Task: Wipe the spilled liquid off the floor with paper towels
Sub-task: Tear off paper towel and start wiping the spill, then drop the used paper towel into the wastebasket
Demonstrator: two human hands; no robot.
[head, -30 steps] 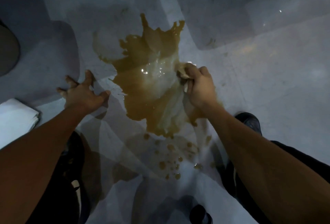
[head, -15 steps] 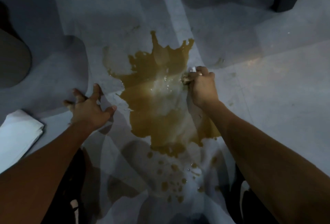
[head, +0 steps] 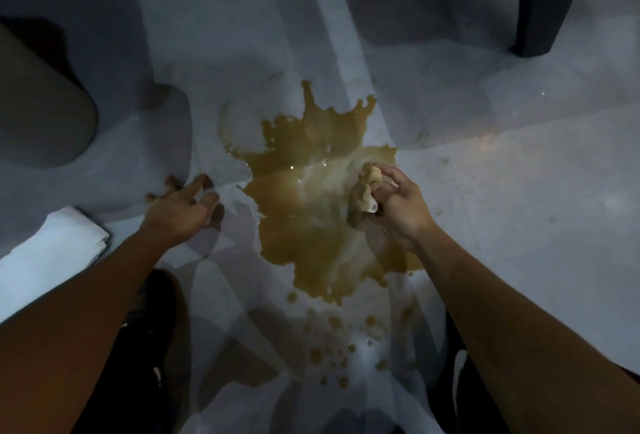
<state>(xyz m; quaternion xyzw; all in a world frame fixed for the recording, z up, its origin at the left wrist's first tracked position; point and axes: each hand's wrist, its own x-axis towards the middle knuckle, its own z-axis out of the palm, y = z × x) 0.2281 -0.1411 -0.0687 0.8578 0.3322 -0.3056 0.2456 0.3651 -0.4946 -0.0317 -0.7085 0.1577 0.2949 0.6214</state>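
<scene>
Fingers [head: 388,170] of the right hand [head: 398,207] are curled round a soaked wad [head: 365,191] of paper towel, which is pinched against the palm and held over the right side of the spill [head: 311,219]. Whether the wad's lower end touches the liquid or hangs just above it cannot be told, since the light is dim. The left hand [head: 180,208] is spread, fingers apart and straight, and is pressed on the floor [head: 519,226] just beside the spill's left edge, holding nothing.

The spill is a brown pool lying on the pale floor between the two hands, with loose drops [head: 332,340] scattered nearer the person. A paler streak is seen through the pool's middle, but most of the liquid is judged to remain.

The wad is browned throughout and is judged to be limp, heavy with liquid and easily torn; it would drip if squeezed and would smear rather than absorb. It is best kept bunched in the whole hand, not held by a corner. A stack [head: 52,253] of clean white towels lies on the floor well to the left, behind the left hand. Those sheets are judged dry, light and soft; several could be taken together from the top near edge, then laid flat on the pool so that they soak before being dragged.
</scene>
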